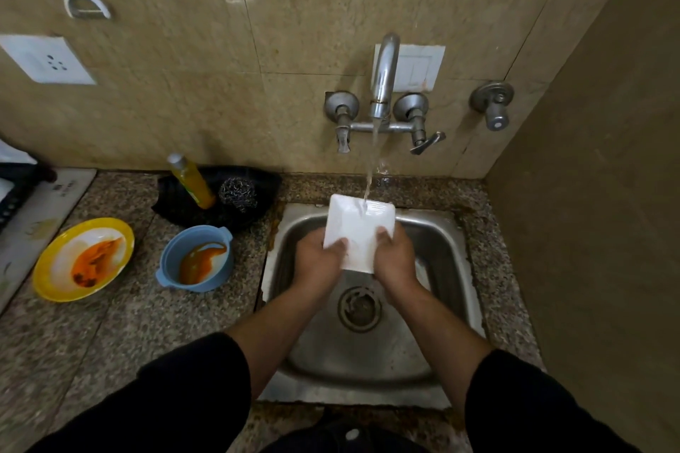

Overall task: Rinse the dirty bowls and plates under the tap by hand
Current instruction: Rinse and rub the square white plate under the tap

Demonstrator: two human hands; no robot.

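Note:
A white square plate [358, 228] is held over the steel sink [452, 257], tilted up towards the wall. Water runs from the tap [384, 77] and strikes the plate's far edge. My left hand [318, 257] grips its near left side, thumb on top. My right hand [395, 256] grips its near right side the same way. On the counter to the left sit a blue bowl [197, 259] smeared with orange sauce and a yellow-rimmed plate [82, 259] with orange and dark residue.
A yellow soap bottle [191, 180] and a steel scrubber [238, 193] lie on a black cloth behind the blue bowl. Tap handles stick out from the tiled wall. A side wall closes in on the right. A stove edge shows at far left.

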